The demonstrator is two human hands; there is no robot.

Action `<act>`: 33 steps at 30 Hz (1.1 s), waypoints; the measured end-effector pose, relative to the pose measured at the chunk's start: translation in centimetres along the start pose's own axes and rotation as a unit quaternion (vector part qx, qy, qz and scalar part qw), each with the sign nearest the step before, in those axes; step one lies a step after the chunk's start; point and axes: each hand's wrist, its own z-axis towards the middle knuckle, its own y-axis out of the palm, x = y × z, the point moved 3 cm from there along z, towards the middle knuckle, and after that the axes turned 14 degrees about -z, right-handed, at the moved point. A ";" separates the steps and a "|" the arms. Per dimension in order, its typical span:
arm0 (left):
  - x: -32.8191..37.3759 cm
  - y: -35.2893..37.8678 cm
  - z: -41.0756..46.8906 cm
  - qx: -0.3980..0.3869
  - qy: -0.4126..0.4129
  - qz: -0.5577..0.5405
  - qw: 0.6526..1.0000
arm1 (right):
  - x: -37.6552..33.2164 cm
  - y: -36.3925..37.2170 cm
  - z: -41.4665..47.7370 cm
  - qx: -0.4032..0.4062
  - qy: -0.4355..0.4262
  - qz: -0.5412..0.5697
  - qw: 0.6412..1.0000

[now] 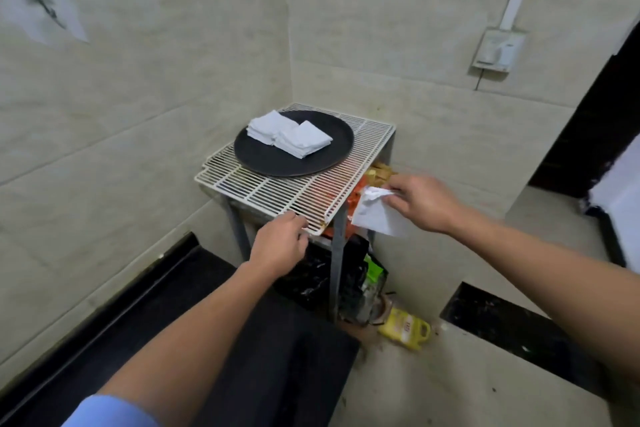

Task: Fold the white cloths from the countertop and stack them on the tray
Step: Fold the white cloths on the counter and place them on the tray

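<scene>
A round black tray (270,163) sits on a white wire rack (277,189) atop a small metal stand in the corner. Two stacks of folded white cloths (289,135) lie side by side on the tray's far half. My right hand (424,201) pinches a loose white cloth (375,215) that hangs in the air just right of the rack's near corner. My left hand (278,244) is at the rack's front edge with its fingers curled, touching or nearly touching the wire; it holds no cloth.
A black countertop (242,340) runs below my arms at lower left. Under the stand are orange packets (356,199), black bags (318,274) and a yellow bottle (405,328) on the floor. Tiled walls close the corner; a wall socket (497,50) is at upper right.
</scene>
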 end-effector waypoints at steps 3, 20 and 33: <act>-0.7 0.3 4.9 0.027 -0.008 0.012 1.000 | 2.4 0.0 5.3 0.001 -0.027 0.010 1.000; -5.5 2.1 21.4 0.136 -0.285 0.059 0.947 | 6.9 3.2 36.0 0.007 -0.288 0.060 0.956; -12.4 0.1 24.5 0.134 -0.333 0.089 0.929 | -0.7 6.6 46.5 -0.064 -0.396 0.060 0.914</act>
